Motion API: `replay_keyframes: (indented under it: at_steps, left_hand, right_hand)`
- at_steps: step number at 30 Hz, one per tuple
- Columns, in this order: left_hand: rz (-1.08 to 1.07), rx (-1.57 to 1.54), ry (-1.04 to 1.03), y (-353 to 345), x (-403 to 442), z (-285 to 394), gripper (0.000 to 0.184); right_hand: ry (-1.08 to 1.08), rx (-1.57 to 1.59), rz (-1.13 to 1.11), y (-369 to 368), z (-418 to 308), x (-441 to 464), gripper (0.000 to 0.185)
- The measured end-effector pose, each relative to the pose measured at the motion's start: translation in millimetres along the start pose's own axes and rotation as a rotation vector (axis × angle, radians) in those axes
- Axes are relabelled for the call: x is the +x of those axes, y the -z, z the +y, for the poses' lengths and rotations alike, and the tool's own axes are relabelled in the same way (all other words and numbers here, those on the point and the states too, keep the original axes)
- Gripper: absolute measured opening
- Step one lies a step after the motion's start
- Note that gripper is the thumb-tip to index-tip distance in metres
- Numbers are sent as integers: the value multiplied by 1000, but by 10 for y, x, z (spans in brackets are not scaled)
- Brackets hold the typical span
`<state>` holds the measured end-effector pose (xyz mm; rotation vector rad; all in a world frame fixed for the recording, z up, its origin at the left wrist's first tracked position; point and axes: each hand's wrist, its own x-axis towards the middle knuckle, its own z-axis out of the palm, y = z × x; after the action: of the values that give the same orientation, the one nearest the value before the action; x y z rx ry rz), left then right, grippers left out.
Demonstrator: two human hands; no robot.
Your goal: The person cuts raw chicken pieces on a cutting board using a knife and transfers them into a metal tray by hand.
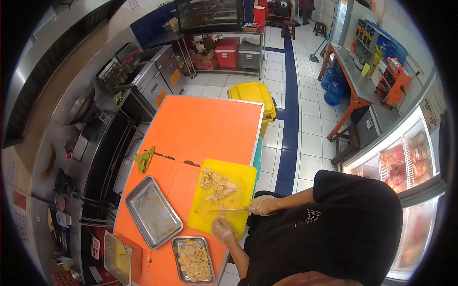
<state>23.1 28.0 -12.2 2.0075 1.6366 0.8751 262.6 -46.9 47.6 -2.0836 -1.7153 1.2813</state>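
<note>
My right hand (262, 205), in a clear plastic glove, is closed round the handle of a knife (224, 209), whose blade lies low across a yellow cutting board (200, 209). My left hand (223, 229), also gloved, has its fingers bent over a small piece of pale meat (222, 217) close below the blade. A pile of pale raw meat pieces (220, 186), which look like chicken, lies on the upper part of the board. Near my left hand, a small metal tray (174, 255) holds many cut pieces.
A larger metal tray (150, 209) with wet residue and a green cloth (144, 159) lie on the orange table (205, 124). A deep metal container (117, 257) with yellowish liquid stands at the lower left. Beyond the table is a yellow bin (253, 95); a lit refrigerator (405, 157) stands at right.
</note>
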Motion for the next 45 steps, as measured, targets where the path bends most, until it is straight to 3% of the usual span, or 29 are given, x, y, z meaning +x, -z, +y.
replay_keyframes:
  at_steps: [3,4,5,7,8,10,13,15,18,19,26,29,35,38,43,45]
  left_hand:
    - [0,84,-64,-227,-22,-369,35]
    - [-110,115,-19,-50,26,-127,43]
    - [-371,193,163,67,190,78,45]
    - [-336,106,125,23,151,28,44]
    - [-135,183,-69,-273,-17,-369,38]
    - [-189,181,12,-57,89,-156,30]
    - [-150,14,254,124,125,16,34]
    - [-100,-44,390,115,66,28,30]
    - [-20,-263,516,94,78,-7,25]
    - [15,-413,538,83,82,-23,26]
    - [-163,-304,531,82,210,4,30]
    - [-137,-457,541,36,219,88,32]
    - [-112,-235,655,146,143,79,36]
    - [-58,-98,614,219,100,48,42]
    - [1,232,434,281,108,64,25]
    - [-34,215,424,307,83,62,25]
  right_hand:
    - [-36,-39,-68,-15,-65,27,57]
    - [13,-100,-36,-13,-4,48,51]
    - [82,-191,-10,-68,72,92,44]
    - [230,-397,-2,-102,223,157,32]
    - [290,-452,-5,-76,206,157,27]
    - [335,-450,-15,-26,92,153,22]
    - [181,-282,-19,142,-310,-63,32]
    - [-84,-100,-45,142,-295,35,53]
    - [-68,-68,-77,140,-200,57,66]
    - [-65,-70,-79,150,-192,61,66]
    - [-43,46,-99,182,-237,26,58]
    - [3,6,-65,158,-213,36,52]
    - [91,-244,-99,103,-177,103,39]
    - [161,-324,-69,53,-43,200,34]
    - [196,-425,-83,135,-207,124,29]
    - [197,-471,-158,123,-242,106,28]
